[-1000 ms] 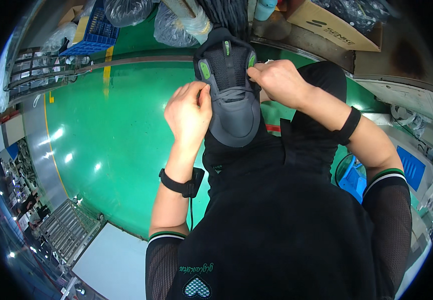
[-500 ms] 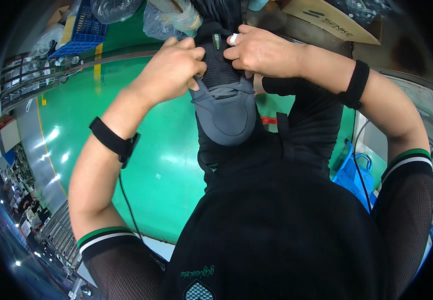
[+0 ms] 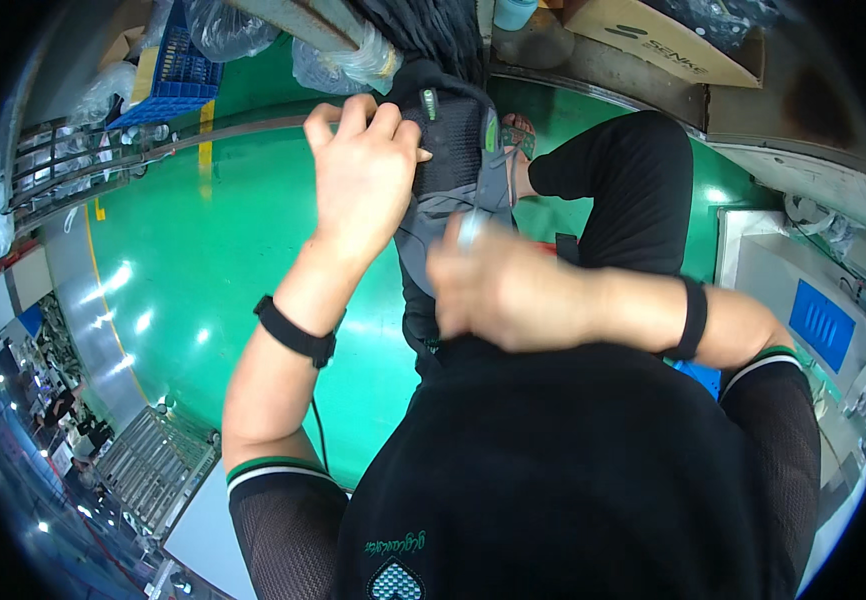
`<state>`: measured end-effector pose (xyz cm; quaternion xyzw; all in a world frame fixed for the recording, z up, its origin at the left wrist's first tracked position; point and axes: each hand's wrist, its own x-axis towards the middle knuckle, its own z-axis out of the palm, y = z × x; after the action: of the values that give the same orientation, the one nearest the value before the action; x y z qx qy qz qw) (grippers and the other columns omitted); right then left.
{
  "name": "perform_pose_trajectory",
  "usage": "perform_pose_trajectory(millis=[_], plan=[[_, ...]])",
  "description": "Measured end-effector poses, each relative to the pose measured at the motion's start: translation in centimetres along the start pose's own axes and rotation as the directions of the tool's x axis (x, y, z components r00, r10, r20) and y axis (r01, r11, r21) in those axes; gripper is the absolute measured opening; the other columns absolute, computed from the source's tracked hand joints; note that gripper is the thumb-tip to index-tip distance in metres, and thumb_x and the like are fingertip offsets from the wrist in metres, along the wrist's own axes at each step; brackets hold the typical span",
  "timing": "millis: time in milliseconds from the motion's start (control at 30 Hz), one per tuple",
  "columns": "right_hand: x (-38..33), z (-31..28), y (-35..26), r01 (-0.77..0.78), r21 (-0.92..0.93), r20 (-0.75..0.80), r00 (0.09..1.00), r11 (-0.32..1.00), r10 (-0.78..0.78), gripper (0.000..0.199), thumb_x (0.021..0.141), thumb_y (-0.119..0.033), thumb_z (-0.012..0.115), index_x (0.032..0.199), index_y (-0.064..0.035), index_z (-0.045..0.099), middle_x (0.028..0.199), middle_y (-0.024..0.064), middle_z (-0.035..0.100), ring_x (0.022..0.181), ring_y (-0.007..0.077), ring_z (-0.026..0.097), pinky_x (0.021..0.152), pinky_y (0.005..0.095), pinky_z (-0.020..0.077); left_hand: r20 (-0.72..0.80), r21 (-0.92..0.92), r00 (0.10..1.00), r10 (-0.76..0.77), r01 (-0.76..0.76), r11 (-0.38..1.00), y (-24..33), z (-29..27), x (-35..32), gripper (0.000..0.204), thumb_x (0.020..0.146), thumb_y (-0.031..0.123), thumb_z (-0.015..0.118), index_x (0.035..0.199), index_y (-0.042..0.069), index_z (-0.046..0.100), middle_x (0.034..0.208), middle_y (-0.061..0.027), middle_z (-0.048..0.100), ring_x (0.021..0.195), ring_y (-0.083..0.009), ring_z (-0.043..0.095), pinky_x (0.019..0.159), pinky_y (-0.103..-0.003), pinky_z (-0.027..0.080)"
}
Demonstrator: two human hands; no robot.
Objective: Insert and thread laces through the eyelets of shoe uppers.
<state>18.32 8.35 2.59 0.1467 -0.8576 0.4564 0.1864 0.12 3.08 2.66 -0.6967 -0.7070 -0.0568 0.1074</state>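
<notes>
A grey and black shoe upper (image 3: 450, 150) with a mesh tongue, a small label and a green side accent lies lengthwise over my left thigh. Its rounded grey toe points toward me. At its left edge, my left hand (image 3: 361, 175) is closed on the material, with the thumb on the mesh. My right hand (image 3: 508, 280), smeared by motion, is over the toe part and hides most of it. Something white is wrapped round one of its fingers. Whether it holds anything I cannot make out. Beyond the upper hangs a bundle of black strands (image 3: 431, 35).
A metal post wrapped in plastic (image 3: 368, 60) stands just past my left hand. Far left are a blue crate (image 3: 168, 75) and metal rails (image 3: 63, 165). A cardboard box (image 3: 653, 40) and a light blue cup (image 3: 515, 12) are at far right. The floor (image 3: 203, 270) is green.
My right hand has left the tongue and come back toward me over the toe. The left hand has shifted slightly on the left edge. The upper's green-accented right side now shows.
</notes>
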Motion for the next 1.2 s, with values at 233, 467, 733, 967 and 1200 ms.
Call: perform_pose_trajectory(millis=[233, 467, 733, 967, 1200], plan=[[-1.1, -0.1, -1.8, -0.159, 0.257, 0.006, 0.987, 0.953, 0.163, 0.019, 0.087, -0.026, 0.062, 0.082, -0.0081, 0.059, 0.08, 0.0052, 0.055, 0.079, 0.0263, 0.057, 0.064, 0.04, 0.0458, 0.304, -0.144, 0.913, 0.272, -0.238, 0.96, -1.0, 1.0, 2.1, 0.021, 0.073, 0.027, 0.07, 0.072, 0.007, 0.065, 0.082, -0.0035, 0.059, 0.09, -0.0217, 0.054, 0.083, -0.042, 0.038], [-3.0, 0.5, -0.3, -0.501, 0.299, -0.183, 0.805, 0.812, 0.564, 0.016, 0.09, -0.021, 0.061, 0.087, -0.0064, 0.057, 0.071, 0.0106, 0.058, 0.069, 0.0295, 0.06, 0.063, 0.0381, 0.0459, 0.263, -0.251, 0.964, 0.045, 0.023, 0.968, -0.2, 1.0, 2.1, 0.03, 0.068, 0.026, 0.079, 0.082, 0.007, 0.06, 0.086, -0.0056, 0.055, 0.091, -0.0275, 0.052, 0.082, -0.04, 0.038], [-4.8, -1.9, 1.5, -0.463, 0.79, -0.088, 0.563, 0.402, 0.822, 0.011, 0.093, -0.007, 0.053, 0.1, -0.0007, 0.057, 0.075, 0.0031, 0.064, 0.068, 0.0064, 0.056, 0.063, 0.0235, 0.0439, 0.099, -0.121, 0.994, 0.038, -0.026, 0.992, 1.6, 1.2, -0.1, 0.011, 0.074, 0.013, 0.07, 0.082, 0.009, 0.063, 0.087, -0.0043, 0.058, 0.095, -0.0248, 0.056, 0.089, -0.041, 0.037], [-4.9, -1.9, 4.0, -0.512, 0.754, -0.09, 0.54, 0.411, 0.837, 0.006, 0.094, -0.006, 0.056, 0.097, -0.0018, 0.059, 0.072, -0.0005, 0.063, 0.063, 0.0024, 0.052, 0.059, 0.0183, 0.0403, 0.137, -0.136, 0.989, 0.06, -0.041, 0.99, 1.3, -0.3, 0.6, 0.012, 0.074, 0.009, 0.069, 0.083, 0.009, 0.062, 0.087, -0.0049, 0.057, 0.097, -0.0267, 0.055, 0.087, -0.043, 0.037], [-4.2, -2.4, 5.0, -0.488, 0.633, -0.331, 0.53, 0.6, 0.78, 0.005, 0.092, -0.005, 0.056, 0.094, -0.0017, 0.06, 0.07, 0.0, 0.065, 0.064, 0.0039, 0.056, 0.058, 0.0218, 0.0419, 0.151, -0.088, 0.988, 0.044, -0.031, 0.996, 2.8, 0.0, 1.6, 0.016, 0.071, 0.012, 0.072, 0.082, 0.007, 0.062, 0.088, -0.0059, 0.056, 0.093, -0.0269, 0.054, 0.085, -0.041, 0.039]])
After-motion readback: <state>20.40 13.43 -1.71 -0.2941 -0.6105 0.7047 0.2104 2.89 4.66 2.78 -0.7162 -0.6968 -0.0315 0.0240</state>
